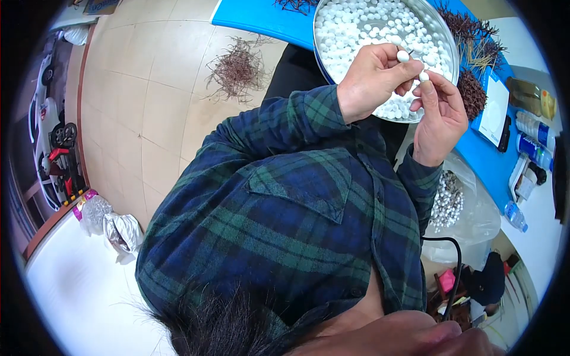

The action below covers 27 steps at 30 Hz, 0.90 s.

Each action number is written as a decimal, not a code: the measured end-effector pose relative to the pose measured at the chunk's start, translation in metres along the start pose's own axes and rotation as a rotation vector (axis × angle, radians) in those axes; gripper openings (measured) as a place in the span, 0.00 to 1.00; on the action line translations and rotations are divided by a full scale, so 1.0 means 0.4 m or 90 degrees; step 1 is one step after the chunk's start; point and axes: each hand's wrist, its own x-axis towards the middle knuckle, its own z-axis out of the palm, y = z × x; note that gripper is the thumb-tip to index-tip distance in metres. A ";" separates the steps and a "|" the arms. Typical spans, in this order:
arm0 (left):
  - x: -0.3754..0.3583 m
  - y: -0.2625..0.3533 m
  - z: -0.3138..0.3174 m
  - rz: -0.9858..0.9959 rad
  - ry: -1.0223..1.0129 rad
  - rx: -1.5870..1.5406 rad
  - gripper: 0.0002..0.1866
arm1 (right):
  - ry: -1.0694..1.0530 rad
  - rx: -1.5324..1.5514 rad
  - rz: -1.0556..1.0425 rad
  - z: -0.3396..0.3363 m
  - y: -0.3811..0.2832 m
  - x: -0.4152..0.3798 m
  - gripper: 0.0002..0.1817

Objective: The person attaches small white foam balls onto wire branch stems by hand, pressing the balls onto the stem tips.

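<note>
My left hand (374, 77) is closed in a pinch over a round metal tin (458, 59). At its fingers sits a small white ball (403, 56) with a thin dark twig tip (411, 51) beside it. Close by on the right, my right hand (442, 115) pinches another white ball (424, 76) between thumb and forefinger. The two hands nearly meet, and fingers hide most of the twig. Beneath them, the tin holds many loose white balls (338, 44).
Bundles of dark twigs (472, 95) lie on the blue table (255, 15) right of the tin. A twig pile (236, 70) is on the tiled floor. A plastic bag (475, 207) with white-tipped twigs sits to my right. Bottles (534, 151) stand on the white surface.
</note>
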 end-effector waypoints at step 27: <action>0.012 0.022 -0.031 -0.052 -0.078 0.118 0.06 | 0.107 -0.210 0.079 -0.191 0.023 -0.032 0.08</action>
